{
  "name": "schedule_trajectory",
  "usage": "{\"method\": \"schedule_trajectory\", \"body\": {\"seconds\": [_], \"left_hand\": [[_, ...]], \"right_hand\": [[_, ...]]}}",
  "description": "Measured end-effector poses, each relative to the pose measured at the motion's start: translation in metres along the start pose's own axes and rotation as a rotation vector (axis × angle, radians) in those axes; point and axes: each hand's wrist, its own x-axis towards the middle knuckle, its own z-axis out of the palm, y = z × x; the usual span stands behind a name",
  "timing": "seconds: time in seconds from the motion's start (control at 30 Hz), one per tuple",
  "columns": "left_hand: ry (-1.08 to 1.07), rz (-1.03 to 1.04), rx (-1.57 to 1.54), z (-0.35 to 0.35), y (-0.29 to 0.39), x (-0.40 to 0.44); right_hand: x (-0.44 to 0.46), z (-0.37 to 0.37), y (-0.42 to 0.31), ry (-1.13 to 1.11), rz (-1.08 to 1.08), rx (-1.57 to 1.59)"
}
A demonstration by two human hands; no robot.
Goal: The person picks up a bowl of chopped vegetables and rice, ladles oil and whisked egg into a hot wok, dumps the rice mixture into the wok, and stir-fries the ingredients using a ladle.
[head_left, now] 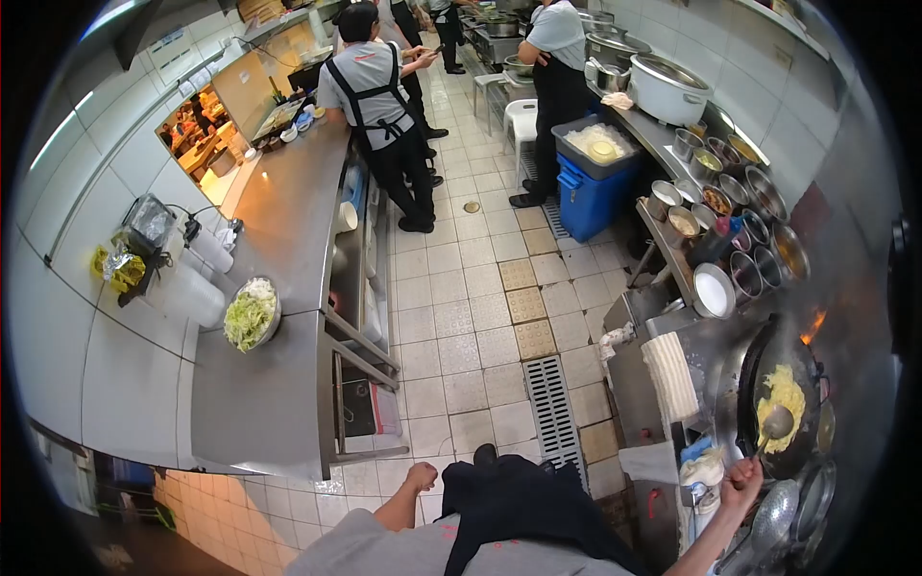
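Note:
My right hand (741,482) is closed around the handle of a metal ladle (777,420). The ladle's bowl rests on yellow scrambled egg (788,386) inside a dark wok (755,370). An orange flame (813,327) rises beside the wok's far rim. Low in front of my body hangs my left hand (421,476), its fingers curled into a loose fist with nothing visible in it. Folded white cloth (669,374) lies on the stove edge, left of the wok. Near my right hand are a crumpled cloth (703,468) and a perforated metal skimmer (774,514).
Several metal seasoning pots (684,223) and a bowl of white granules (714,290) line the right counter. A blue bin (594,197) carries a grey tub. Shredded cabbage fills a bowl (252,314) on the left counter (259,408). Co-workers (376,96) stand farther along the tiled aisle.

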Motion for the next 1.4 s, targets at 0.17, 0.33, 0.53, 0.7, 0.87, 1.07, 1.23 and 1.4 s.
{"method": "schedule_trajectory", "body": {"seconds": [0.17, 0.33, 0.53, 0.7, 0.87, 1.07, 1.23, 1.4], "left_hand": [[-0.015, 0.026, 0.098, 0.006, 0.02, 0.007], [0.161, 0.183, -0.02, -0.002, 0.072, -0.025], [0.04, 0.191, 0.262, -0.012, 0.025, 0.035], [-0.074, -0.059, 0.255, -0.041, 0.039, 0.07], [0.001, -0.069, 0.001, -0.111, 0.104, 0.112], [0.26, 0.189, -0.062, -0.226, 0.204, 0.164], [0.355, 0.335, -0.036, -0.308, 0.289, 0.22], [0.371, 0.331, 0.04, -0.351, 0.389, 0.217]], "right_hand": [[0.017, -0.036, -0.068, -0.227, 0.113, 0.012], [0.04, -0.041, 0.001, 0.297, -0.267, -0.521], [0.025, -0.066, -0.038, -0.17, 0.026, -0.199], [0.069, -0.099, -0.027, 0.498, -0.618, -1.224], [0.058, -0.041, 0.003, 1.009, -0.894, -2.017], [0.081, 0.15, 0.205, 1.082, -1.307, -2.288], [0.164, 0.136, 0.365, 0.806, -1.045, -2.506], [0.175, 0.162, 0.501, 0.753, -0.02, -2.634]]}}
